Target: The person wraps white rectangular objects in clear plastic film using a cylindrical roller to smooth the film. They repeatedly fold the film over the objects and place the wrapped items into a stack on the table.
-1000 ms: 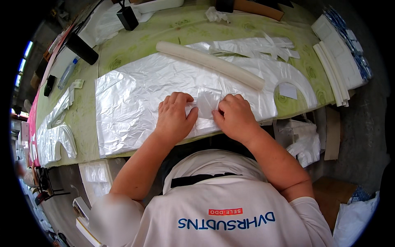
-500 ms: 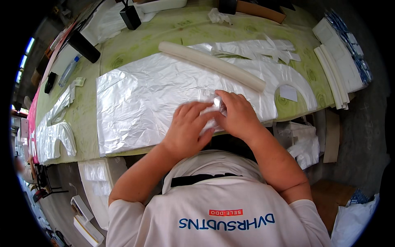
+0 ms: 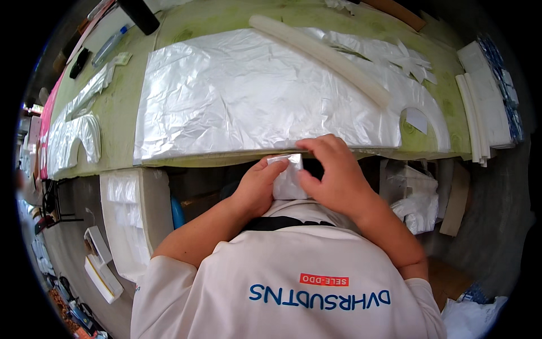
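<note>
My left hand point(image 3: 255, 189) grips a small, rectangular, translucent plastic packet point(image 3: 289, 183). My right hand point(image 3: 337, 179) curves half-open at its right.

A green cover point(image 3: 121, 121) drapes the long worktop point(image 3: 195, 25), beside a strip of pink point(image 3: 51, 113) at far left; grey floor point(image 3: 491, 214) spreads on both sides, and dark-legged furniture point(image 3: 52, 198), possibly a chair, stands near the dim left rim

I worked in what looked like a small packing workshop: silvery plastic sheeting point(image 3: 220, 96) covered much of my long green-clothed table point(image 3: 117, 148), 1 pale tube point(image 3: 322, 61) lay across it, and a white bin point(image 3: 153, 198) of plastic packets point(image 3: 124, 195) stood below, over grey floor point(image 3: 491, 220).
</note>
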`<state>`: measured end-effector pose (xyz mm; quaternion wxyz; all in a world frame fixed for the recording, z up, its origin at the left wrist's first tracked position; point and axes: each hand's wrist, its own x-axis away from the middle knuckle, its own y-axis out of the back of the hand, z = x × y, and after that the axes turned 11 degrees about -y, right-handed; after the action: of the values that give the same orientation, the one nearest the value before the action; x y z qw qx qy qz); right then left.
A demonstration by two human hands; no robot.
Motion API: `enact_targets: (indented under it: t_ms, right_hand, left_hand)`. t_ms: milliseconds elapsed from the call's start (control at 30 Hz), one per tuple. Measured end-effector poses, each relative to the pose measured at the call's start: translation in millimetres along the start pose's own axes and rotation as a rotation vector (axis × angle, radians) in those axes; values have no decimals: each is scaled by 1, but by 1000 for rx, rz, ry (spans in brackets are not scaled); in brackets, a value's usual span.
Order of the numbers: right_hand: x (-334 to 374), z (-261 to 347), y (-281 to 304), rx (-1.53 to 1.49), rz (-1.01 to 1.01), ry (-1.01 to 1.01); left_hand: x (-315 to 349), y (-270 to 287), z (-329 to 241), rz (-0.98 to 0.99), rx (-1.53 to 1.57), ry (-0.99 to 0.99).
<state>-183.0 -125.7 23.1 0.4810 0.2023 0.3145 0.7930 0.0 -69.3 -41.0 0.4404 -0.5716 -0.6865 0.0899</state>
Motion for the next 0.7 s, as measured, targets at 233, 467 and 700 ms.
enact_targets:
  t_ms: [233,467,700]
  right_hand:
    - [14,-7,-44,-531,15,-271]
    - [15,-13,-58,-714,-77,-215]
    - [19,3,-70,-763,58,-227]
  left_hand:
    - [22,4,2,32,-201,-142]
    - [34,43,16,151,-306,-666]
    - [54,51,-4,20,-457,-482]
